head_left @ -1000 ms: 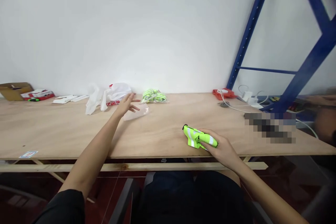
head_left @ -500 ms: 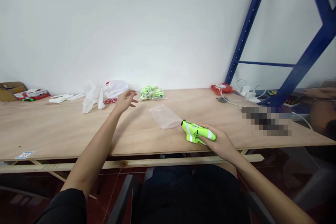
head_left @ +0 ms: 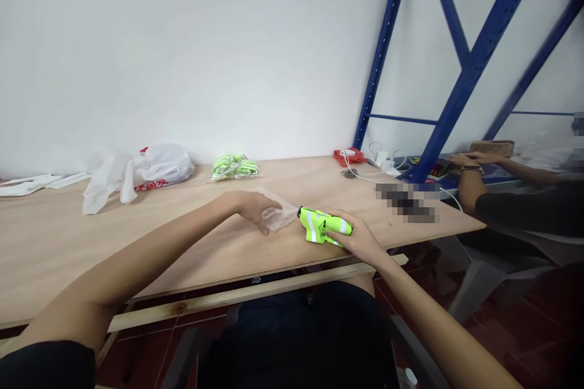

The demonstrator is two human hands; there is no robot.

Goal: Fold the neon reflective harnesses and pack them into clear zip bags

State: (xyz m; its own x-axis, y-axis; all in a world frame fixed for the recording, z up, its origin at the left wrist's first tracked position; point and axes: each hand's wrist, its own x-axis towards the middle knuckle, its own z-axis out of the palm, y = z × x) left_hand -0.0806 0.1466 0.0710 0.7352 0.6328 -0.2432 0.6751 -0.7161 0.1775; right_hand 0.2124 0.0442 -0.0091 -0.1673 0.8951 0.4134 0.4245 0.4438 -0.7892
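Observation:
My right hand point(head_left: 354, 234) is wrapped round a folded bundle of fluorescent yellow-green reflective strap point(head_left: 314, 226). White-grey stripes and a black piece at its left end show on the bundle. My left hand point(head_left: 253, 209) is over the left side of a clear plastic bag point(head_left: 283, 214), fingers curved and apart. Whether its fingertips touch the bag I cannot tell. The bag lies on the table just left of the bundle, partly hidden by my left hand. Farther back, packed yellow-green straps point(head_left: 235, 167) sit in clear bags near the wall.
A white shopping bag point(head_left: 166, 164) with red print stands at the back left, beside white flat pieces point(head_left: 34, 184). Back right are a red packet point(head_left: 349, 157), white cables and chargers point(head_left: 384, 161), and a blue rack post point(head_left: 383, 42). Another person's arm point(head_left: 474, 185) is at the far right.
My left hand has come right and down from near the shopping bag to the clear plastic bag. My right hand still holds the strap bundle. The view has turned right.

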